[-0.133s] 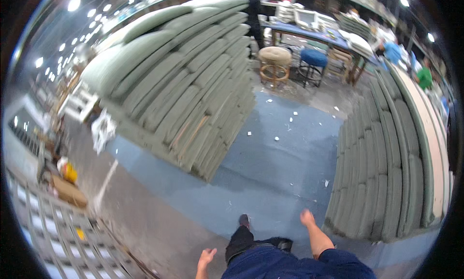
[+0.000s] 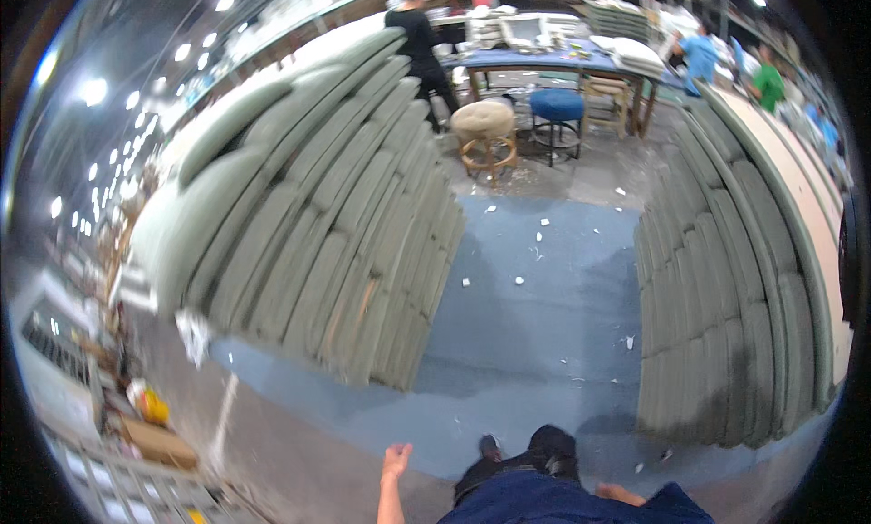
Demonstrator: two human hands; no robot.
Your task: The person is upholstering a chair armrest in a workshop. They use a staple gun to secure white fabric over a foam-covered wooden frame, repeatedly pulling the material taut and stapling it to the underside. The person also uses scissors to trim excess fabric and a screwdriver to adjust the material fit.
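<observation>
**Two empty-looking hands between two tall piles of cushions**

The left hand (image 2: 396,459) is low in front of the person, apart from every object, and it seems to hold nothing; it is small and blurred, so I cannot tell how wide its fingers are. The right hand (image 2: 620,493) is beside the dark blue shirt (image 2: 562,504), partly hidden, and I cannot tell its state.

The left pile (image 2: 299,215), made of grey-green cushions, stands ahead on the left, and its near end is the closest to the left hand. The right pile (image 2: 717,306), of similar cushions with a pale pink layer (image 2: 798,170) near its top, stands ahead on the right, nearer to the right hand. Neither hand touches them.

Between the piles there is a blue mat (image 2: 490,342) with white scraps (image 2: 519,280) on it. Behind the mat are a beige stool (image 2: 484,117), a blue stool (image 2: 557,105) and a long table (image 2: 544,61). A person in black (image 2: 419,52) stands near the table.
</observation>
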